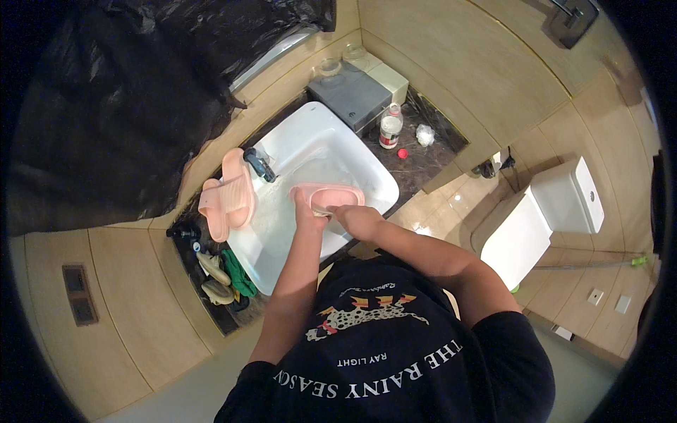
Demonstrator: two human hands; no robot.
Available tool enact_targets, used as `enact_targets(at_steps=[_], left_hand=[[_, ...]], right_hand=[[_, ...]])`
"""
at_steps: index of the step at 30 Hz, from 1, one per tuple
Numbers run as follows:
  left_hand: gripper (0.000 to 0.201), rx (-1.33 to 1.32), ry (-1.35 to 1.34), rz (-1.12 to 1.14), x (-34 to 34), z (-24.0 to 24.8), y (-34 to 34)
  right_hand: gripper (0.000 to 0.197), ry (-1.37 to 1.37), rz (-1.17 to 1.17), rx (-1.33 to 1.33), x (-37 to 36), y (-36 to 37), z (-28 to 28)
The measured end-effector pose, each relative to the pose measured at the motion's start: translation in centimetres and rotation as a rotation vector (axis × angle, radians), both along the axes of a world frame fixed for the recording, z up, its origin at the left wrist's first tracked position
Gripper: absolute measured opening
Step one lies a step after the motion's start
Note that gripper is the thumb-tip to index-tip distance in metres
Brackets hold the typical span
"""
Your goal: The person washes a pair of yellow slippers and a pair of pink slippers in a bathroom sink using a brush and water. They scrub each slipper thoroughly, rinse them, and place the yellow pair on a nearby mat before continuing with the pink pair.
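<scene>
A pink slipper (pixel 337 192) is held low over the white sink (pixel 381 166), its rounded opening turned up toward me. My left hand (pixel 310 217) grips its left end, with the thumb up along the side. My right hand (pixel 358 221) is closed at the slipper's near edge, its fingers reaching toward the opening. A small pale thing shows between my two hands, too little of it to name. Whitish, cloudy water lies in the basin. Another pair of pink slippers (pixel 240 189) rests on the sink's left rim, beside the dark faucet (pixel 259 165).
Behind the sink stands a grey box (pixel 350 94). A clear bottle (pixel 390 128), a red cap (pixel 403 153) and a crumpled white wad (pixel 424 135) sit on the dark counter (pixel 444 144). Pale shoes (pixel 217 280) and green cloth (pixel 238 273) lie left. A toilet (pixel 518 240) stands right.
</scene>
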State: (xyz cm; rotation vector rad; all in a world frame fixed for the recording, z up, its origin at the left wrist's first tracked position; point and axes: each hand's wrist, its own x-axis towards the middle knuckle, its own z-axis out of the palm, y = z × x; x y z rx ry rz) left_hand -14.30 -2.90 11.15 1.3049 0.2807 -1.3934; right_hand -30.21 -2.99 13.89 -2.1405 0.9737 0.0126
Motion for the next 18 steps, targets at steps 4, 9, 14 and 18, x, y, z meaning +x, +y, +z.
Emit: enact_targets(at_steps=[4,9,14,18], left_hand=[[0.068,-0.106,0.074,-0.026,3.0,-3.3,1.7],[0.066,-0.18,-0.021,-0.001,5.3,-4.0,1.7],[0.067,0.0,-0.013,0.026,6.2,-5.6,1.1],[0.065,-0.033,0.087,0.049,7.1,-7.8,1.9]], right_hand=[[0.042,0.003,0.075,0.114,1.2,-0.4,2.5],[0.042,-0.003,-0.038,0.191,2.4,-0.9,1.2],[0.041,-0.152,-0.163,0.353,3.9,0.8,-1.1],[0.041,-0.21,-0.326,0.503,4.8,2.9,-2.5]])
